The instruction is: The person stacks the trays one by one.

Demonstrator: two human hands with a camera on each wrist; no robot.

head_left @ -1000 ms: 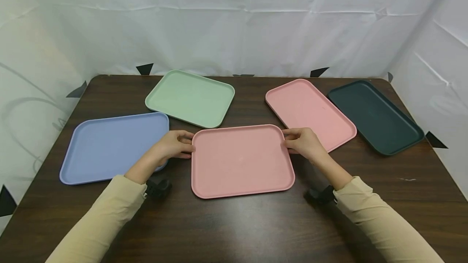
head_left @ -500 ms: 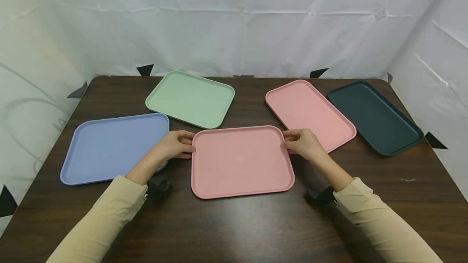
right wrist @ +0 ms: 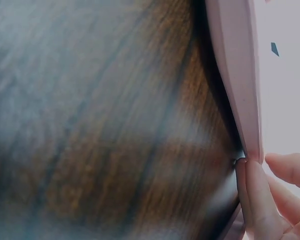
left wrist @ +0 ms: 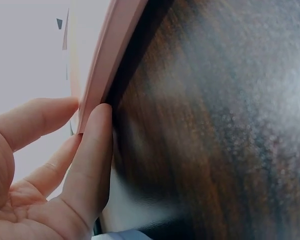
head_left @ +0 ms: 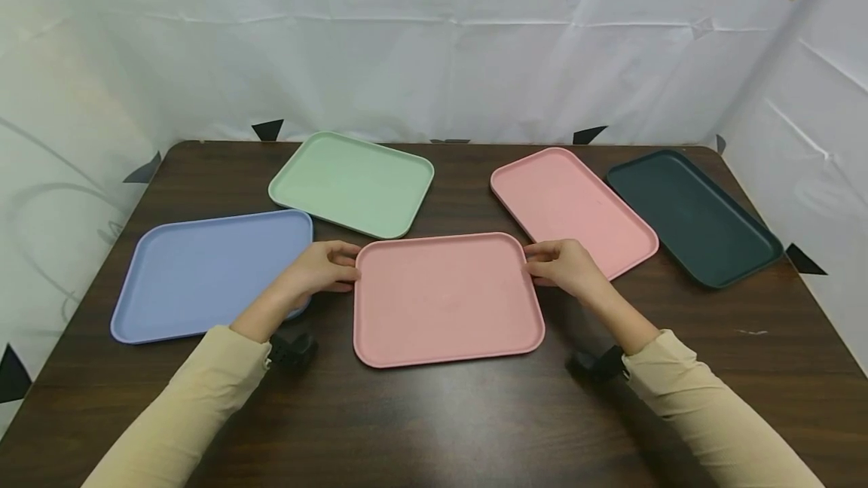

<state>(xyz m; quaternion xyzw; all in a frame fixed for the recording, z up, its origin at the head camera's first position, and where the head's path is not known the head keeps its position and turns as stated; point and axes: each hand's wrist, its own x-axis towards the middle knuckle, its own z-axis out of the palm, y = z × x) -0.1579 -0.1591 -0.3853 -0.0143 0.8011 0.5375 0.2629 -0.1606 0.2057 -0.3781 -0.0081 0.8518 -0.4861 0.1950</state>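
A pink tray (head_left: 447, 300) lies flat at the middle of the table, long side toward me. My left hand (head_left: 324, 267) pinches its left short rim. In the left wrist view the pink rim (left wrist: 102, 65) runs between the thumb (left wrist: 50, 112) and the fingers, whose tips reach its underside. On the opposite short side my right hand (head_left: 566, 266) pinches the rim. The right wrist view has the thumb (right wrist: 290, 169) at the upper edge of the rim (right wrist: 240, 65) and fingers (right wrist: 260, 200) at its lower edge. Both wrists carry dark cameras.
A blue tray (head_left: 210, 277) lies to the left, partly under my left arm. Behind are a green tray (head_left: 353, 185) and a second pink tray (head_left: 576, 209), and a dark green tray (head_left: 695, 217) at far right. White sheeting (head_left: 434, 74) borders the wooden table (head_left: 461, 428).
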